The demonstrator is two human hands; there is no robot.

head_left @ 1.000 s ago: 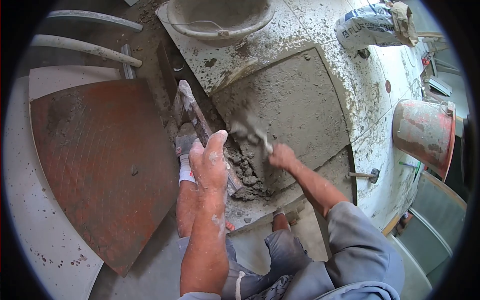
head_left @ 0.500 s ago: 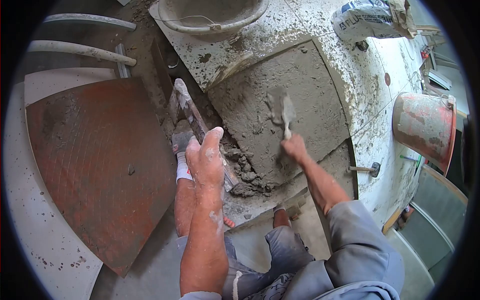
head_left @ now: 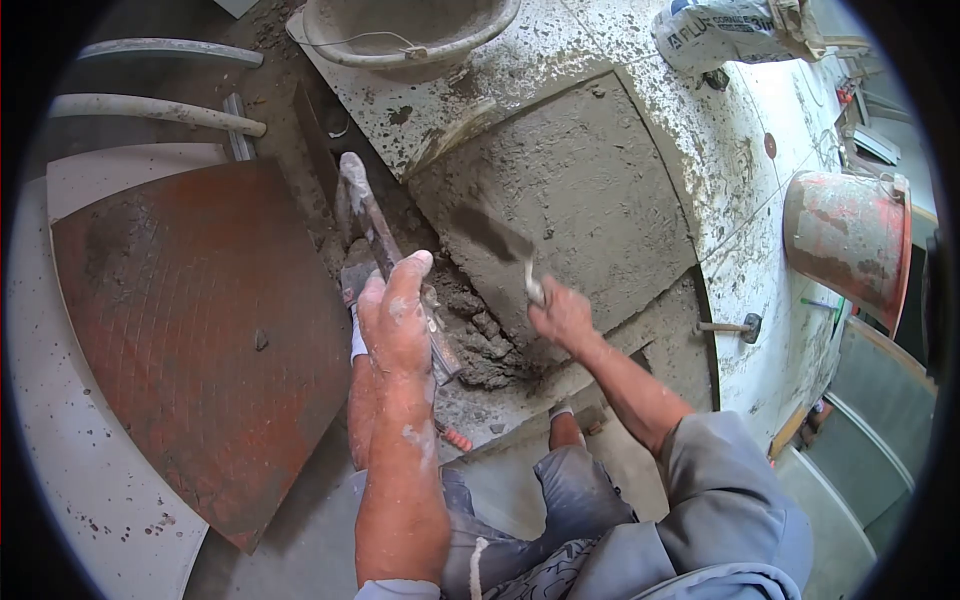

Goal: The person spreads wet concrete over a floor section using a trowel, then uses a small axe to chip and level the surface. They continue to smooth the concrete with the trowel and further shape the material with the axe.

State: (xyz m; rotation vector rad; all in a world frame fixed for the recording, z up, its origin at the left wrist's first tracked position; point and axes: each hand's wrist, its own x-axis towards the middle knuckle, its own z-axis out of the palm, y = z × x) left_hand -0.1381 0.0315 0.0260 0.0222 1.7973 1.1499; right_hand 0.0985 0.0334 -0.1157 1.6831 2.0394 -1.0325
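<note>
My left hand (head_left: 397, 310) is closed round a long mortar-caked metal bar (head_left: 372, 215), held slantwise above the left edge of the mortar. In my right hand (head_left: 563, 316) is the pale handle of a trowel (head_left: 492, 236). The trowel's blade points left over a square slab coated with grey mortar (head_left: 590, 180); whether it touches the surface I cannot tell. Lumps of wet mortar (head_left: 480, 335) lie between my hands, along the slab's lower left edge.
A large reddish-brown board (head_left: 200, 330) lies at left. Beyond the slab are a mortar basin (head_left: 410, 50) and a paper bag (head_left: 730, 35). A dirty bucket (head_left: 848, 245) and a hammer (head_left: 748, 327) are at right. My legs are below.
The trowel swung right across the mortar, then back left with my right hand. My left hand still holds the bar, slightly further left in view. The whole view has shifted a little.
</note>
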